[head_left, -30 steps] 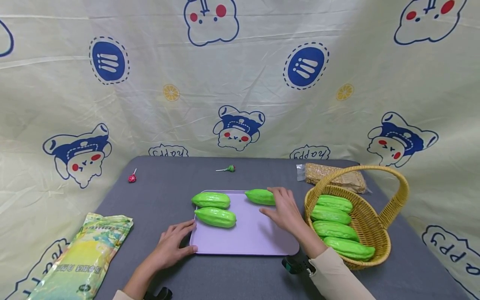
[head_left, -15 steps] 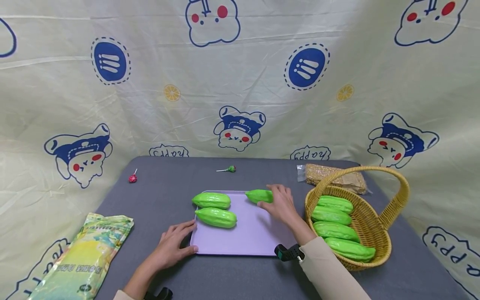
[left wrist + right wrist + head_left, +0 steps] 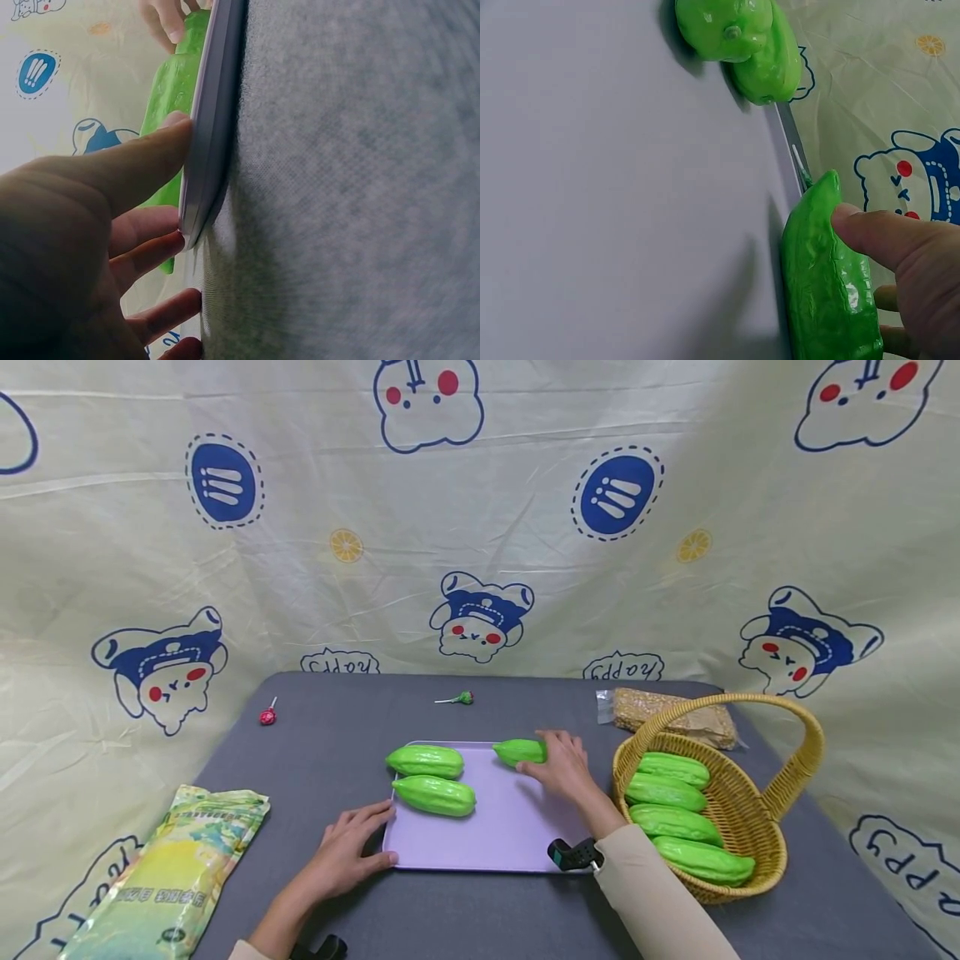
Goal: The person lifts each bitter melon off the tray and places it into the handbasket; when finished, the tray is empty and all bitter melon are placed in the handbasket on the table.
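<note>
A lilac tray (image 3: 487, 843) lies flat on the table and bears two green bitter melons at its left, a far one (image 3: 425, 760) and a near one (image 3: 435, 796). My right hand (image 3: 566, 768) grips a third bitter melon (image 3: 519, 751) at the tray's far right; the right wrist view shows my thumb on one side of this melon (image 3: 825, 292) and fingers round the other. At the tray's near left corner, my left hand (image 3: 348, 847) touches the rim with relaxed fingers. Its thumb rests at the tray edge (image 3: 212, 150) in the left wrist view, other fingertips near the tablecloth.
A wicker basket (image 3: 768, 852) with a tall handle stands at right, several more bitter melons inside. Behind it lies a clear bag of grain (image 3: 675, 714). A yellow-green packet (image 3: 165, 877) lies at left. Red (image 3: 267, 716) and green lollipops (image 3: 465, 697) lie towards the back.
My right thumb has come in against the third bitter melon, and the right wrist has swung slightly left. That melon stays in place on the tray; my left hand holds still.
</note>
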A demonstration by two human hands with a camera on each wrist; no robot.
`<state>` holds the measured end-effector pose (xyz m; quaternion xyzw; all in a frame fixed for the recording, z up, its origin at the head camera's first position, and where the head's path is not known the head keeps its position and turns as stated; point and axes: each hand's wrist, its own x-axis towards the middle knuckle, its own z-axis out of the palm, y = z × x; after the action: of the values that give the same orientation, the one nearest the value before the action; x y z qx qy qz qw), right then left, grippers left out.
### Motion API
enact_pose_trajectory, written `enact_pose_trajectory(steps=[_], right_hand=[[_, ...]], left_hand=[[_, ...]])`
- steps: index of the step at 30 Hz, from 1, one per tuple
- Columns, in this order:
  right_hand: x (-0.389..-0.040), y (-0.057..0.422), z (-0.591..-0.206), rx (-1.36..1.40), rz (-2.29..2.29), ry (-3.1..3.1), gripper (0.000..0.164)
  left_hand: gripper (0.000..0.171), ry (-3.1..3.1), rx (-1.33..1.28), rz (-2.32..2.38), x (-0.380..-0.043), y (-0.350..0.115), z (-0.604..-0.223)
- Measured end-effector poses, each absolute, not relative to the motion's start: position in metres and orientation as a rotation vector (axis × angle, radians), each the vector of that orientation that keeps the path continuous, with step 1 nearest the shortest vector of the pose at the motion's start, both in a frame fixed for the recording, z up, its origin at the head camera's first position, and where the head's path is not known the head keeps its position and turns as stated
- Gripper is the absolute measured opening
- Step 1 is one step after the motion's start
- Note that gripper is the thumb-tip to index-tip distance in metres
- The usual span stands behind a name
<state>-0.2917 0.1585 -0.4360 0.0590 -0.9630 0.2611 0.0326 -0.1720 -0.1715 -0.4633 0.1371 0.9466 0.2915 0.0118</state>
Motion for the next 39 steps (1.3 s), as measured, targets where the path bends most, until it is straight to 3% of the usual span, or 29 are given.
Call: enact_pose_trajectory(steps=[13, 32, 39], right_hand=[[-0.284, 0.159, -0.442, 0.173, 0.801, -2.957, 0.068], [-0.263, 0.159, -0.452, 0.258, 0.941, -2.735, 0.032], [-0.261, 0.16, -0.455, 0.233, 0.961, -2.714, 0.027]], left_hand=[[0.061, 2.945, 0.416, 0.913, -0.172, -0.171, -0.463], [0.061, 2.954, 0.422, 0.926, -0.171, -0.171, -0.462], [0.062, 2.97, 0.439, 0.923, -0.17, -0.171, -0.462]])
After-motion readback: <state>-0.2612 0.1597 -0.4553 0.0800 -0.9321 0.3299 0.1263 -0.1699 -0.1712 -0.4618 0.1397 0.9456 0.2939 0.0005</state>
